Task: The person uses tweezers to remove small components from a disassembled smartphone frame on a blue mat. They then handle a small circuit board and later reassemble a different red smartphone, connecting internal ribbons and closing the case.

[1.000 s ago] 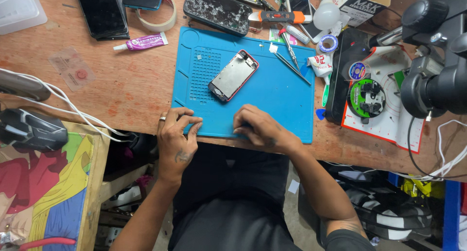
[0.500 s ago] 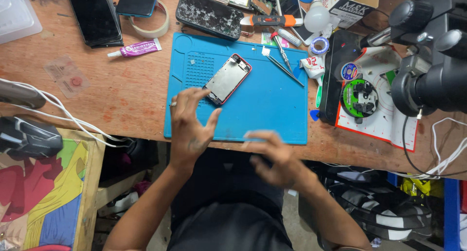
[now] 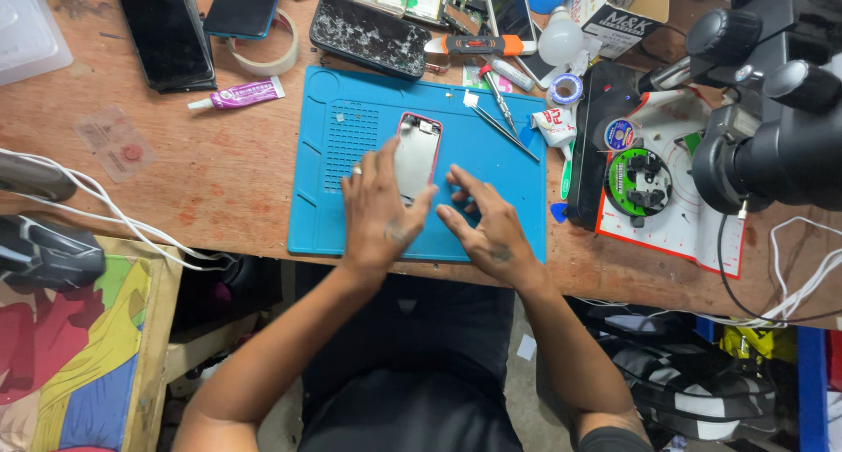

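Both of your hands have come up from the near edge of the bench [image 3: 219, 180] onto the blue work mat [image 3: 500, 154] since a second ago, and they now close on the opened phone [image 3: 417, 148] from either side. That phone lies face down near the middle of the mat, red-rimmed, its metal inner side up and its near end already under your fingers. Your left hand [image 3: 379, 208] is flat and spread wide, fingertips resting on the phone's lower left edge and holding nothing; your right hand [image 3: 488, 226] is also open, fingers splayed and touching the mat just beside the phone, empty as well. The biggest risk I judge is the phone itself: with flat fingers pressing on a bare frame, it could slide across the smooth mat or flex if you lean your weight on it. Next, the microscope [image 3: 772, 128] stands at your right, and a wide elbow swing could knock it or drag its cables. Closer in, the tweezers [image 3: 502, 121] and the screwdriver [image 3: 500, 99] lie just beyond the phone's far corner, so a push forward could scatter them. Smallest of all, tiny pale specks, perhaps screws, sit on the mat near its far edge; a sweep of your palm could send them off the bench.
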